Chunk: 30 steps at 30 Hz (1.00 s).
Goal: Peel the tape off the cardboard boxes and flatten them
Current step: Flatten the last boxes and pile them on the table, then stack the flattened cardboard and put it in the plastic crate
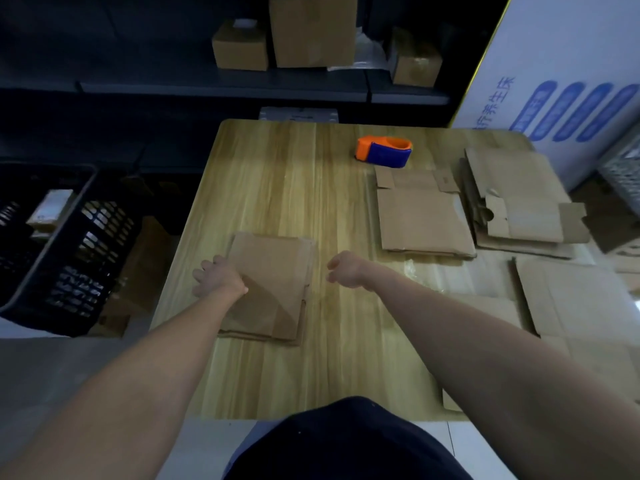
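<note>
A flattened brown cardboard box (273,285) lies on the wooden table (270,188) in front of me, slightly left of centre. My left hand (216,277) rests at its left edge with the fingers spread, touching the cardboard. To the right of the box my right hand (344,270) hovers just above the table with loosely curled fingers and holds nothing. More flattened boxes lie in a pile (424,216) at the right and a second pile (519,202) further right.
An orange and blue tape dispenser (384,151) sits at the table's far side. A dark plastic crate (52,244) stands on the left. Taped boxes (311,29) stand on a shelf behind. Flat cardboard sheets (571,299) cover the right near corner.
</note>
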Motion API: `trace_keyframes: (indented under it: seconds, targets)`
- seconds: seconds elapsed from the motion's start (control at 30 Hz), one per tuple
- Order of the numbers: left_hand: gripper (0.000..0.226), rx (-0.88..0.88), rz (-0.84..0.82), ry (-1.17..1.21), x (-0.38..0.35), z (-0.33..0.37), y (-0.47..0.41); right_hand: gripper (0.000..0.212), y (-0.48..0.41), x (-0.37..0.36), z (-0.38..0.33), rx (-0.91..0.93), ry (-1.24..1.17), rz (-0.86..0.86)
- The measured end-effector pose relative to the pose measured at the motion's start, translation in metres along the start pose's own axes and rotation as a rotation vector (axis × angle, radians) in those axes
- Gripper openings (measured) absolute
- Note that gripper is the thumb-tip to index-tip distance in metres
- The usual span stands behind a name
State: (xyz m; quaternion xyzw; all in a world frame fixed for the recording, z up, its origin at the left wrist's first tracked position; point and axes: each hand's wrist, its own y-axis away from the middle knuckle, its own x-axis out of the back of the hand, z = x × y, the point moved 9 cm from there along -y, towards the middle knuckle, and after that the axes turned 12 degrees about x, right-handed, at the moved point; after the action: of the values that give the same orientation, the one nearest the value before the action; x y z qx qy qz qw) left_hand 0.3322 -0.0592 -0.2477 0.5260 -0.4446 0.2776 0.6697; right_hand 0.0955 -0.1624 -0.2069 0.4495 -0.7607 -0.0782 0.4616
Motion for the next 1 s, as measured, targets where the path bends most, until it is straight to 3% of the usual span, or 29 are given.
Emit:
trace_keyframes:
  seconds: [0.13, 0.27, 0.43, 0.5, 0.63, 0.77, 1.0]
  targets:
    - [0.05, -0.091, 0.145, -0.11, 0.008, 0.018, 0.014, 0.041, 0.016, 0.03, 0.015, 0.016, 0.097, 0.128]
    - [0.043, -0.227, 0.266, -0.216, 0.021, 0.059, 0.054, 0.033, 0.039, 0.068, 0.056, -0.04, 0.169, 0.309]
    - [0.035, -0.572, 0.344, -0.156, 0.02, 0.143, 0.149, 0.027, 0.088, 0.102, 0.109, -0.179, 0.289, 0.396]
    - [0.031, -0.731, 0.325, -0.131, 0.007, 0.171, 0.189, 0.027, 0.11, 0.112, 0.134, -0.224, 0.283, 0.432]
    - [0.029, -0.924, 0.137, -0.042, -0.033, 0.209, 0.262, 0.034, 0.158, 0.12, 0.188, -0.297, 0.272, 0.438]
    - [0.02, -0.883, -0.039, -0.089, -0.077, 0.217, 0.3, 0.031, 0.193, 0.112, 0.232, -0.359, 0.24, 0.389]
    - [0.018, -0.616, 0.014, 0.073, -0.065, 0.195, 0.263, 0.032, 0.189, 0.107, 0.226, -0.286, 0.239, 0.384]
